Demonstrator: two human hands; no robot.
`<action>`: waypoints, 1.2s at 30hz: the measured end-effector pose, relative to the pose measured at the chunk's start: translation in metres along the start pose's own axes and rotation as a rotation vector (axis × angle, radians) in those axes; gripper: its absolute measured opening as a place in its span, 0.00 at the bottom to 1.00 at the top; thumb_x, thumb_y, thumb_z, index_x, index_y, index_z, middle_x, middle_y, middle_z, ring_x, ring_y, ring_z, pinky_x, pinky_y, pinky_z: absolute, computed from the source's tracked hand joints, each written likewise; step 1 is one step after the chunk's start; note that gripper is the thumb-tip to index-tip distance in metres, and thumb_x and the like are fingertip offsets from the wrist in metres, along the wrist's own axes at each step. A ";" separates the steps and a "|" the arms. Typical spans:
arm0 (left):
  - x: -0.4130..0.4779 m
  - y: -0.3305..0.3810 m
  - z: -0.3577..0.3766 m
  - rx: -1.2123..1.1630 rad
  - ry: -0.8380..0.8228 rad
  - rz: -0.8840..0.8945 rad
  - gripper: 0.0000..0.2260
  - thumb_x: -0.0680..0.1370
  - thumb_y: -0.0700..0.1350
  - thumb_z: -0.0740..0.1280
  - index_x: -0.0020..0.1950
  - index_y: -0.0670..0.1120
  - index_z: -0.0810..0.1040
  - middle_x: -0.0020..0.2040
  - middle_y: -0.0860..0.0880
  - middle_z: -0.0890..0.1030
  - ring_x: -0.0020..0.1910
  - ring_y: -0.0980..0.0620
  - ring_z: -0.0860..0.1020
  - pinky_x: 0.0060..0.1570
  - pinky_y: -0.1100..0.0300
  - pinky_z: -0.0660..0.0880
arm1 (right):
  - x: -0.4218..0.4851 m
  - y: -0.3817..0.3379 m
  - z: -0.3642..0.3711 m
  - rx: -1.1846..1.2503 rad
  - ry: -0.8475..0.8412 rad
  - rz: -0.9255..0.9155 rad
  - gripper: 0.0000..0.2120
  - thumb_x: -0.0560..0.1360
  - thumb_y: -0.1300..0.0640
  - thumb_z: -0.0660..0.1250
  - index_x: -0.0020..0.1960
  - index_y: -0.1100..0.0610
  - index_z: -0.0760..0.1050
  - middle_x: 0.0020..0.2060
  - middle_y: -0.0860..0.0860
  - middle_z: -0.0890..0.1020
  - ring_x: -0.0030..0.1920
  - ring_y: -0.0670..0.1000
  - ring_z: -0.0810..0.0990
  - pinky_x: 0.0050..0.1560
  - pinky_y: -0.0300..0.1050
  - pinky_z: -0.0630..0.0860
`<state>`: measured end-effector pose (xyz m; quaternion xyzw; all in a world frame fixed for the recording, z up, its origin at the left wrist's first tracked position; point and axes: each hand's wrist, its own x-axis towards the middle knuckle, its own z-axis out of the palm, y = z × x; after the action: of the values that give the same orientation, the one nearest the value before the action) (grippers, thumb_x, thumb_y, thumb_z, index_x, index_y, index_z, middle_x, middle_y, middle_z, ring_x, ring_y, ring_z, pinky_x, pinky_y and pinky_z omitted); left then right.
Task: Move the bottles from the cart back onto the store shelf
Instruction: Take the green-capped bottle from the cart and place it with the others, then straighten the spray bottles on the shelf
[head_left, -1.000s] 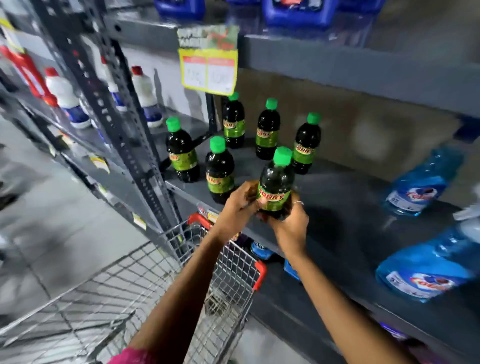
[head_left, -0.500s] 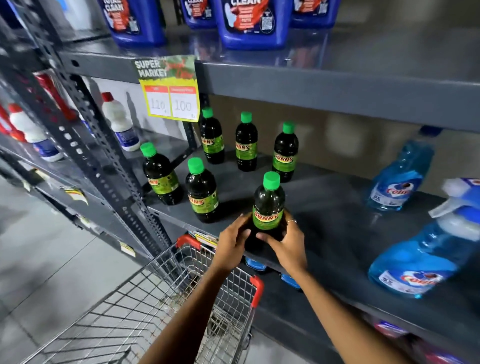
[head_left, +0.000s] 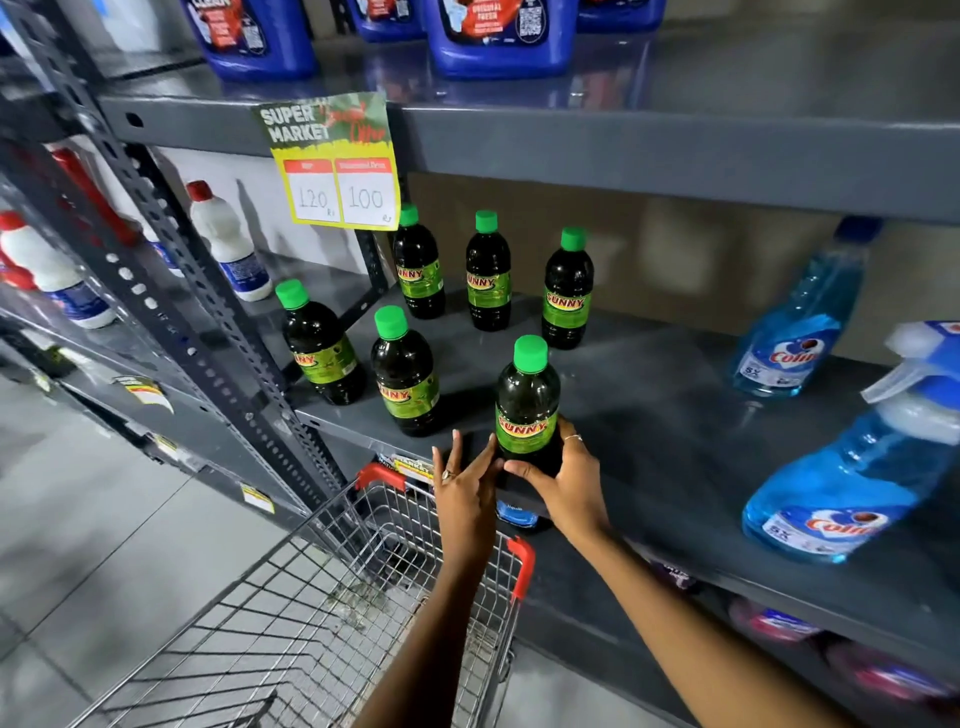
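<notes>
A dark bottle with a green cap and green label (head_left: 527, 400) stands upright near the front edge of the grey shelf (head_left: 675, 415). My right hand (head_left: 563, 483) wraps around its base. My left hand (head_left: 465, 493) is just left of the bottle with its fingers spread, fingertips at the bottle's lower side. Several more dark green-capped bottles stand on the same shelf: two to the left (head_left: 402, 379) (head_left: 319, 345) and three in a row behind (head_left: 485, 273). The wire cart (head_left: 332, 613) with red corners sits below my arms; I see no bottles in the part of its basket that shows.
Blue spray bottles (head_left: 789, 322) (head_left: 852, 467) stand at the right of the shelf. A price sign (head_left: 335, 161) hangs from the shelf above, which holds blue jugs (head_left: 498, 36). White bottles (head_left: 226, 244) fill the neighbouring bay beyond the slotted upright (head_left: 208, 312).
The bottle was carried in both hands, then set down upright at the shelf's front edge. My left hand has opened and drawn off it; my right hand still holds the base.
</notes>
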<state>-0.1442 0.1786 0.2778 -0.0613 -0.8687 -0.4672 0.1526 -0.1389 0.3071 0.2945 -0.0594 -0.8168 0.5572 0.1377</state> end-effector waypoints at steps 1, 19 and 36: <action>-0.001 0.001 0.001 0.001 0.010 -0.005 0.16 0.79 0.39 0.63 0.67 0.45 0.75 0.64 0.51 0.67 0.71 0.48 0.47 0.74 0.40 0.53 | -0.001 -0.001 0.000 -0.011 0.000 0.002 0.35 0.63 0.47 0.77 0.65 0.55 0.70 0.55 0.46 0.80 0.56 0.42 0.77 0.53 0.23 0.70; -0.001 -0.013 0.001 0.062 -0.109 0.013 0.17 0.81 0.42 0.59 0.71 0.46 0.69 0.71 0.40 0.71 0.77 0.47 0.51 0.77 0.50 0.39 | -0.002 -0.002 -0.002 -0.086 -0.036 0.027 0.38 0.63 0.43 0.76 0.67 0.56 0.67 0.59 0.53 0.80 0.61 0.50 0.77 0.61 0.49 0.76; -0.096 0.092 0.080 0.056 -0.323 0.479 0.24 0.81 0.51 0.57 0.75 0.44 0.60 0.77 0.47 0.60 0.78 0.49 0.53 0.78 0.54 0.44 | -0.131 0.024 -0.156 -0.182 0.420 -0.147 0.05 0.77 0.47 0.61 0.48 0.35 0.69 0.44 0.38 0.75 0.47 0.40 0.76 0.49 0.29 0.70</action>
<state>-0.0465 0.2997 0.2789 -0.3341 -0.8550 -0.3781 0.1199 0.0302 0.4230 0.3050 -0.1265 -0.8193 0.4451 0.3387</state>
